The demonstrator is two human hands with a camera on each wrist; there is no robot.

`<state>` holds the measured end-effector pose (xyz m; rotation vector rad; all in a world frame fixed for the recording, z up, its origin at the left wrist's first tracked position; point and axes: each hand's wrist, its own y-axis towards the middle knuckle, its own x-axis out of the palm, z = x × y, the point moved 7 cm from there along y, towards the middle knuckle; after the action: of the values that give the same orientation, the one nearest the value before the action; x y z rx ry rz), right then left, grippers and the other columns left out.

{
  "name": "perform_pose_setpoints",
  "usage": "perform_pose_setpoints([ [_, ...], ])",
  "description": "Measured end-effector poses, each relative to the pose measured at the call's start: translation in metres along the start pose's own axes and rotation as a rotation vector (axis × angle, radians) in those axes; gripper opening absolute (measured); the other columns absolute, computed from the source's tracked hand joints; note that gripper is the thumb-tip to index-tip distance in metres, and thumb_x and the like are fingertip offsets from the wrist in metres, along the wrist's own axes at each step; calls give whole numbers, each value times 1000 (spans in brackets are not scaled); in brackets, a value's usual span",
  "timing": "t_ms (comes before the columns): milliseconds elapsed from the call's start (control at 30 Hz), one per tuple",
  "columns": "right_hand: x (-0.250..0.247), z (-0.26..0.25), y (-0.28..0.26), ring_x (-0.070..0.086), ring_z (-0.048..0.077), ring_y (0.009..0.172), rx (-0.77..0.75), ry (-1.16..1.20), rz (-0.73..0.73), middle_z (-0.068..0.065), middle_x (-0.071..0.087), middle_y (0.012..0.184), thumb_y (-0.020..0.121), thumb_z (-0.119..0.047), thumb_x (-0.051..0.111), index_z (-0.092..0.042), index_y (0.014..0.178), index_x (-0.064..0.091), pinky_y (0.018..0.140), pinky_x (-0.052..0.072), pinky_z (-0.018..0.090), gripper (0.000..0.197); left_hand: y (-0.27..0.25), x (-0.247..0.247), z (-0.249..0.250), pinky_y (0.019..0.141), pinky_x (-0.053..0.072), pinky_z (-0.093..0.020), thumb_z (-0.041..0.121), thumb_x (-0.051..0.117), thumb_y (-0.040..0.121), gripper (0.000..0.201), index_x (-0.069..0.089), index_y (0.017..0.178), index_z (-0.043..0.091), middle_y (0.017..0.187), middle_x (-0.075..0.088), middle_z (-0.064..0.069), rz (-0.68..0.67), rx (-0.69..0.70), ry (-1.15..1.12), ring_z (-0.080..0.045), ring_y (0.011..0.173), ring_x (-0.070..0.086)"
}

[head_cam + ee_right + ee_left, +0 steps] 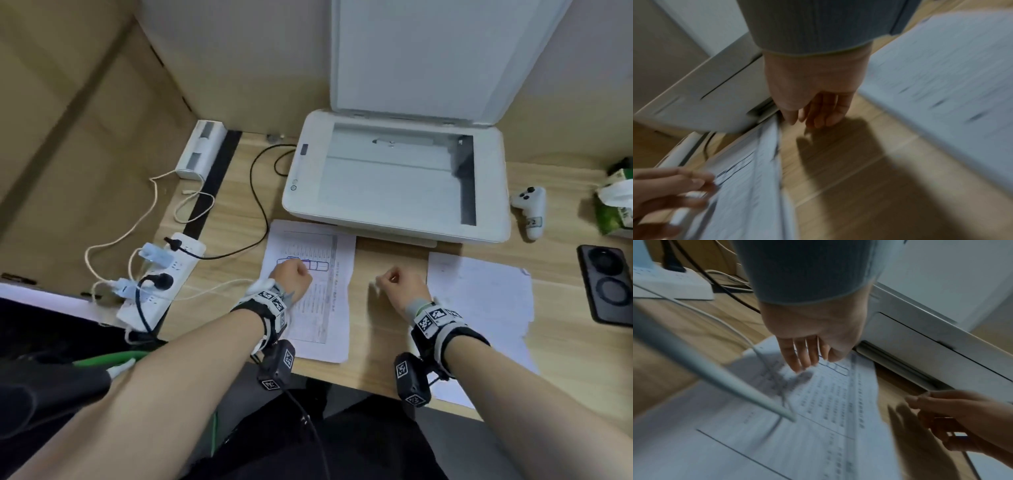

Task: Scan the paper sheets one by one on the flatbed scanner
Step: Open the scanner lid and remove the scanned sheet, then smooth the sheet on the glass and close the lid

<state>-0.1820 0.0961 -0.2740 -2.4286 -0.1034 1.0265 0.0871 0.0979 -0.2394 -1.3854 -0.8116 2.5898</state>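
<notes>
The white flatbed scanner (394, 178) stands at the back of the table with its lid (428, 58) raised and its glass (387, 185) bare. A printed sheet (318, 308) lies in front of its left corner. My left hand (291, 277) hangs over that sheet's upper part. In the left wrist view the left hand (805, 356) holds nothing, and its fingertips are at or just above the printed sheet (828, 402); I cannot tell which. My right hand (400, 284) hovers over bare wood between the papers. Its loosely curled fingers (818, 113) are empty. More white sheets (479, 308) lie to the right.
A power strip (161, 277) with plugs and tangled cables sits at the left table edge. Right of the scanner lie a white controller (529, 209), a green tissue pack (616, 205) and a black phone (608, 284). Cardboard walls (85, 120) enclose the table's left and back.
</notes>
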Motion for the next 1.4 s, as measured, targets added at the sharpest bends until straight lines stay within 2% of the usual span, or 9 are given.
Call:
perform_pose_setpoints([
  [167,66,-55,4,62,20,69,-2,-123,-27,-2,66,74,89,-55,57,-22,75,59,65,47,30,36,23,-24,-62,107,37,-37,16,61,89,46,56,134,6,146,43,-13,-36,128,128,-31,132,43],
  [333,64,-58,-2,57,19,66,8,-169,5,2,62,76,97,-41,57,-17,80,56,63,39,28,29,21,-20,-69,116,29,-39,15,56,92,52,47,144,12,159,27,-11,-82,226,138,-30,144,29],
  [567,39,-65,-20,54,14,49,9,-179,-19,-4,55,51,97,-32,60,-18,55,55,48,33,24,45,26,-29,-61,104,37,-34,14,49,95,38,55,130,-2,149,41,-14,-139,261,175,-30,135,43],
  [700,19,-73,-38,52,12,41,2,-162,-77,-9,52,41,94,-37,66,-23,50,56,46,39,22,47,28,-49,-41,94,45,-33,18,51,94,36,58,128,9,136,53,-10,-120,258,181,-27,118,55],
  [767,-1,-86,-44,44,12,43,-51,-190,-33,-11,43,38,93,-33,68,-23,48,55,47,36,26,48,29,-72,-14,79,47,-30,20,50,93,21,65,106,15,118,62,-7,-63,277,153,-26,102,61],
  [867,-32,-109,-43,60,13,49,-127,-218,17,-7,62,54,94,-28,66,-22,69,73,54,54,31,27,23,-99,32,59,46,-28,29,46,92,23,63,79,20,83,70,-1,-62,360,70,-21,74,65],
  [1033,-83,-145,-29,69,27,74,-119,-336,171,3,70,73,89,-20,59,-23,63,60,64,51,29,26,6,-110,95,80,58,-42,42,56,87,30,73,82,18,79,73,4,-205,555,-127,-19,80,69],
  [1233,-110,-167,-11,61,28,94,-147,-453,269,4,69,105,85,-10,49,-21,105,64,76,51,34,28,3,-98,150,104,43,-37,22,53,92,36,61,125,9,134,56,0,-130,859,113,-20,123,52],
  [1400,-118,-149,14,45,31,128,-210,-395,258,9,42,146,88,-12,55,-12,145,41,100,47,44,59,45,-58,141,123,13,-40,35,27,102,62,12,156,7,165,0,-9,-100,741,563,-23,152,2],
])
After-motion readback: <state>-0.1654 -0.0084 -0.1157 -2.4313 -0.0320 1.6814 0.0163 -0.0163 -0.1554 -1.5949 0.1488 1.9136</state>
